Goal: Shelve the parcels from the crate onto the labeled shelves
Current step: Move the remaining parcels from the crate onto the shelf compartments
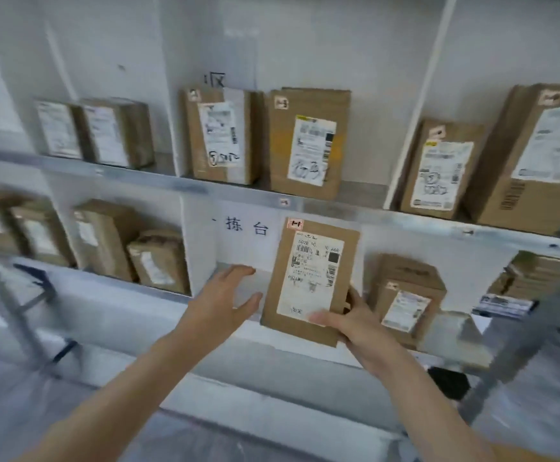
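Cardboard parcel (310, 281) upright, right hand (348, 323) gripping.

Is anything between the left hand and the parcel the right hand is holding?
Nothing: the head view shows only a narrow strip of bare white shelf between the left hand and the parcel.

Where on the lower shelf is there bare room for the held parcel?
The bare shelf lies between the white divider and the stacked boxes, where the right hand holds the parcel. The left bay is crowded.
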